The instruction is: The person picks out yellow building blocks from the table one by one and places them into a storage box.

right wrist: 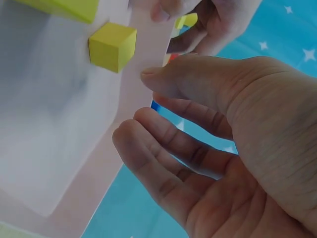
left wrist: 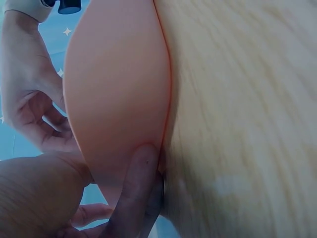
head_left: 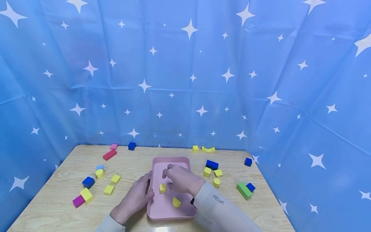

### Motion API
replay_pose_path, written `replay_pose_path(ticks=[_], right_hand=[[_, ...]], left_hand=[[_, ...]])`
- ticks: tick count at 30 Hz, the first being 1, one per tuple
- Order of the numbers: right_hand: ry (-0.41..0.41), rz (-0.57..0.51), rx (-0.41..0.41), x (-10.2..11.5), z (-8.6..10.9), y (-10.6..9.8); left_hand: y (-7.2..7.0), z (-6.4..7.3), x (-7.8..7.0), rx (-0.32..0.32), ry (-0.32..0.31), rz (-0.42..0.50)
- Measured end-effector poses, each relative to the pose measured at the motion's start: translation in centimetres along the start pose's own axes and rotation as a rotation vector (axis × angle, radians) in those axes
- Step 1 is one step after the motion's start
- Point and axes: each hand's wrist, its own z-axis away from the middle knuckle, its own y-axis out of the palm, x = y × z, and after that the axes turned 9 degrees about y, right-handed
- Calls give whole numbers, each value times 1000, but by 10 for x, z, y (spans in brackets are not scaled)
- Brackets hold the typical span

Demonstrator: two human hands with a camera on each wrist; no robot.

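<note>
A pink tray (head_left: pixel 171 213) stands upright on the wooden table. My left hand (head_left: pixel 136 196) holds its left side, with the thumb at the rim and the fingers against the outer wall; in the left wrist view one finger lies on that wall (left wrist: pixel 119 89). Above the tray's far half hovers my right hand (head_left: pixel 181 178), fingers loosely bent, thumb apart, nothing between them. Inside the tray lie a yellow cube (head_left: pixel 163 188), just nearer than the right fingertips, and a yellow block with a pointed outline (head_left: pixel 176 202). The right wrist view shows the cube (right wrist: pixel 111 47) beside the tray wall.
Left of the tray lie several blocks, among them a red bar (head_left: pixel 109 155), a blue cube (head_left: pixel 88 182) and a purple block (head_left: pixel 78 201). At right are a blue block (head_left: pixel 212 164), a yellow cylinder (head_left: pixel 216 183) and a green block (head_left: pixel 244 190). A starred blue curtain (head_left: pixel 174 64) hangs behind.
</note>
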Motion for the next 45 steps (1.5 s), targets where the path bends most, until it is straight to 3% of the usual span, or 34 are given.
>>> replay_pose_path(ticks=[11,26,34,45], right_hand=[[37,-79,-56,-25,10,-6],[166,-146,-103,-67,24,-10],[145,-163,-174,-94,33,-9],[291,-197,-154,-127,46,-8]], left_hand=[[1,-2,0,-5,6,-19],[2,-1,-3,7,-32,-20],[2,-1,-4,4,-39,-21],[3,-1,-2,-2,-30,-23]])
